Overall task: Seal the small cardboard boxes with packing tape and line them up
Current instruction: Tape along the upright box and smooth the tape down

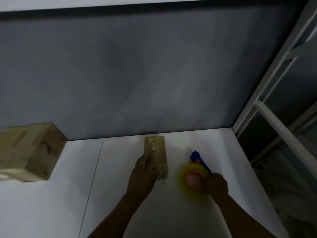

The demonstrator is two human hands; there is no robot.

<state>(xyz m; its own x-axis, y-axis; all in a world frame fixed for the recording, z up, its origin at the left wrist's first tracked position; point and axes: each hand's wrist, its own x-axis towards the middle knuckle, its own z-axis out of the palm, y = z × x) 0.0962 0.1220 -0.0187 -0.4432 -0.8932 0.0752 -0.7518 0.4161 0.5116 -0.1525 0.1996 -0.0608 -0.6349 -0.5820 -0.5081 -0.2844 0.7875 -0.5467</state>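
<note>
Resting on the white bench [60, 203], the small cardboard box [157, 150] lies close to the back edge, about halfway between the left and right edges. Its long side runs from the back edge towards the front. The left hand [145, 170] lies on the near left part of its top. The grip there looks spread, with the fingers stretched forward along the top and pressing on it. The picture is dark and blurred, so I cannot tell if the thumb hooks a side.

Just beside the box, on the side of the right edge, is the tape dispenser [193, 179]. It has a yellow-green roll, an orange hub and a blue part that points to the back edge. The right hand [217, 185] holds it from the near right side, and the grip is closed around its handle. The box and the dispenser do not touch.

A bigger cardboard box [34, 152] with tape strips and the letters "RIES" sits at the left edge, against the grey wall [137, 74]. Past the right edge stands a pale metal rack [274, 117].
</note>
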